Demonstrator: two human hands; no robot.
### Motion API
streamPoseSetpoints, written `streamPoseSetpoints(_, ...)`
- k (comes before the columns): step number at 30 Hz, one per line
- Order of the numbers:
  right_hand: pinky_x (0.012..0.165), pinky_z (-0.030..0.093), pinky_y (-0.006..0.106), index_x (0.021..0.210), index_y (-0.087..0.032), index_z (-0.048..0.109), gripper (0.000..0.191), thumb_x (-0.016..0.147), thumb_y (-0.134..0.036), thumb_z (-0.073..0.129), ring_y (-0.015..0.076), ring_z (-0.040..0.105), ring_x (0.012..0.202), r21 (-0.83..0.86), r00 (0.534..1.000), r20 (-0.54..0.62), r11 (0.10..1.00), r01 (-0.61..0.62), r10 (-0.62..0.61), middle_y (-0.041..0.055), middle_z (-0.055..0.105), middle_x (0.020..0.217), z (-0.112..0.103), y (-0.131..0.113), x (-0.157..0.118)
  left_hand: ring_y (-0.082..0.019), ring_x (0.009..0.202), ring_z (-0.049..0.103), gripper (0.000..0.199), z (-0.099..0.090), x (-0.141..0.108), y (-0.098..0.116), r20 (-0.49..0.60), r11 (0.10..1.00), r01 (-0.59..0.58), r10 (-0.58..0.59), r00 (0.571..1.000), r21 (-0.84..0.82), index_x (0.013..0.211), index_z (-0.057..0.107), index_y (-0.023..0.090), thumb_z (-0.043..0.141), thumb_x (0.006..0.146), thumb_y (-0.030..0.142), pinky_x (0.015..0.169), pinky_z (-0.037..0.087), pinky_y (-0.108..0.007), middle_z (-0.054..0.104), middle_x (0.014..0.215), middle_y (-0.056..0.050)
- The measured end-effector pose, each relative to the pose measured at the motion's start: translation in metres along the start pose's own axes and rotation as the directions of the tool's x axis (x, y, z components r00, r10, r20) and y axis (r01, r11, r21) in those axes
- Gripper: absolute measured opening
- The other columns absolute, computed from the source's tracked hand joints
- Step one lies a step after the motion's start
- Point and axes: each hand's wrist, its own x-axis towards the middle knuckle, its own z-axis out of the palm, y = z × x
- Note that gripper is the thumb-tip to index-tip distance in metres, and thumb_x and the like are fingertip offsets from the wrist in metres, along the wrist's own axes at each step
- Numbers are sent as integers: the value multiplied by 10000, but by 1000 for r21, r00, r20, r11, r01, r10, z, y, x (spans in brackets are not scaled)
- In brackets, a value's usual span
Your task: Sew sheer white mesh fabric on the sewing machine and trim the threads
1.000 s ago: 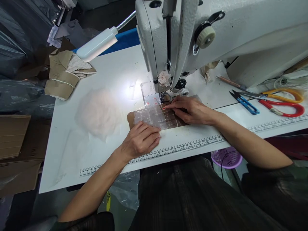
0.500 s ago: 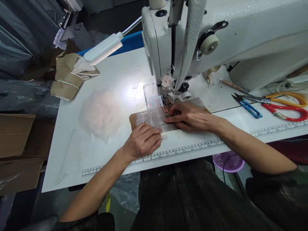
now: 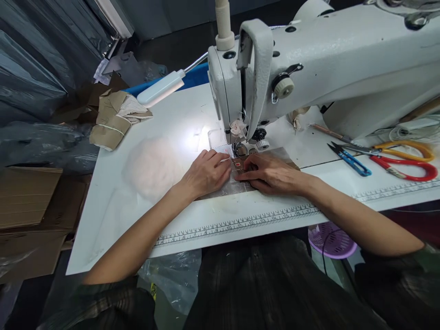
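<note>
A flat, brown and see-through sheet (image 3: 227,189) with red marks lies under the presser foot (image 3: 237,149) of a white sewing machine (image 3: 227,87). My left hand (image 3: 208,172) rests palm down on its left part, fingers together and stretched toward the needle area, covering much of it. My right hand (image 3: 268,173) is on the right part, thumb and forefinger closed together at the brown strip beside a small red mark. The fingertips hide what exactly is pinched. Both hands are close to the presser foot, just in front of it.
A lamp (image 3: 161,88) lights the table (image 3: 103,220). Left of my hands lies a pale, blurred round pile (image 3: 151,167); a tied brown bundle (image 3: 112,119) is behind it. Blue snips (image 3: 350,159) and red-handled scissors (image 3: 405,167) lie right. A printed ruler (image 3: 240,223) runs along the front edge.
My left hand has moved up and forward from the sheet's front edge onto its left part, nearer the needle. My right hand keeps nearly the same place. The camera view has shifted.
</note>
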Motion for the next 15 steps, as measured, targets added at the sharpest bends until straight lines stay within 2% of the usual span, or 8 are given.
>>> streamPoseSetpoints(5,846,540,424,1185,-247,731,347,946,-210,482,251,588,968,12,1000,-5,1000,-16,16,117,615,1013,2,0,-1,-260,886,608,302,-1,0,3,153,999,35,-38,988,23,1139,662,100,465,988,272,710,450,-398,702,1177,-146)
streamPoseSetpoints(8,839,549,431,1177,-248,732,347,948,-216,474,249,578,955,31,997,-53,998,-59,60,125,586,1035,7,2,-1,-272,887,595,341,-1,6,2,205,994,56,-74,976,90,1182,650,104,429,1001,290,713,418,-417,672,1249,-154)
streamPoseSetpoints(12,832,560,446,1197,-221,717,354,941,-189,474,235,575,919,43,983,-127,991,-128,132,127,555,1058,13,6,-2,-291,878,588,367,4,18,-8,229,989,49,-81,970,139,1145,669,105,399,1010,315,720,385,-442,702,1151,-163)
streamPoseSetpoints(15,843,560,455,1220,-207,700,360,942,-182,472,239,574,927,42,980,-137,989,-139,143,129,548,1064,14,7,-2,-298,898,585,369,7,20,-14,205,991,81,-102,973,109,1138,677,127,396,1011,331,756,385,-459,720,1098,-146)
